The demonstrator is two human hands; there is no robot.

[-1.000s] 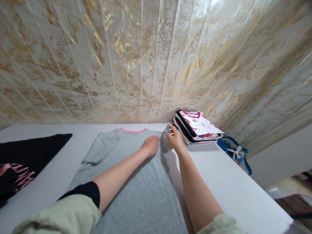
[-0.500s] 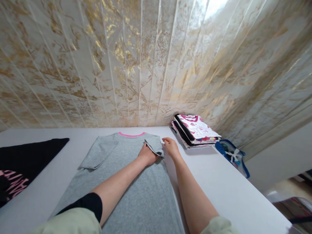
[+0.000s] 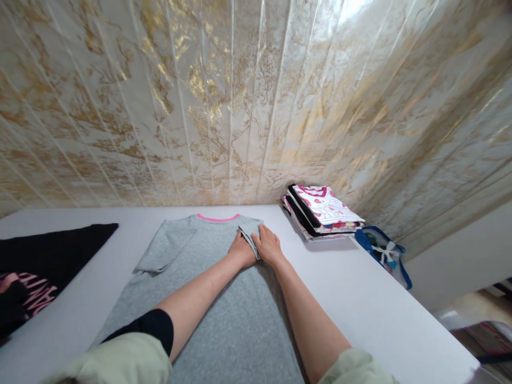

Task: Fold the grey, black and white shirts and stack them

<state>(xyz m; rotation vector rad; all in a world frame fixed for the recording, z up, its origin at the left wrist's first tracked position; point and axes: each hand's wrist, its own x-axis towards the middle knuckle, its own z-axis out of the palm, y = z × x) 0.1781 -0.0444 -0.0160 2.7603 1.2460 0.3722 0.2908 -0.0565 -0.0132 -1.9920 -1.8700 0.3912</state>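
Note:
A grey T-shirt [image 3: 236, 320] with a pink neckband lies spread on the white table, neckline toward the wall. Its left-hand sleeve [image 3: 170, 245] is folded inward over the body. The right-hand sleeve [image 3: 248, 230] is turned inward too, its edge raised. My left hand [image 3: 242, 250] is closed at that raised edge, fingers partly hidden beneath the cloth. My right hand [image 3: 269, 246] rests on the outer side of the same sleeve, fingers stretched over the fold and thumb apart. The two hands almost touch.
A stack of folded clothes [image 3: 324, 213] stands at the table's back right. Beside it, past the table edge, is a clear bag with blue trim [image 3: 384, 256]. Black clothing with pink lettering [image 3: 52, 261] lies at left. A gold-patterned covering [image 3: 224, 106] rises behind the white table [image 3: 360, 309].
My right hand has moved left from beside the shirt onto the folded sleeve. The sleeve's raised edge is drawn in closer to my left hand, which has barely moved.

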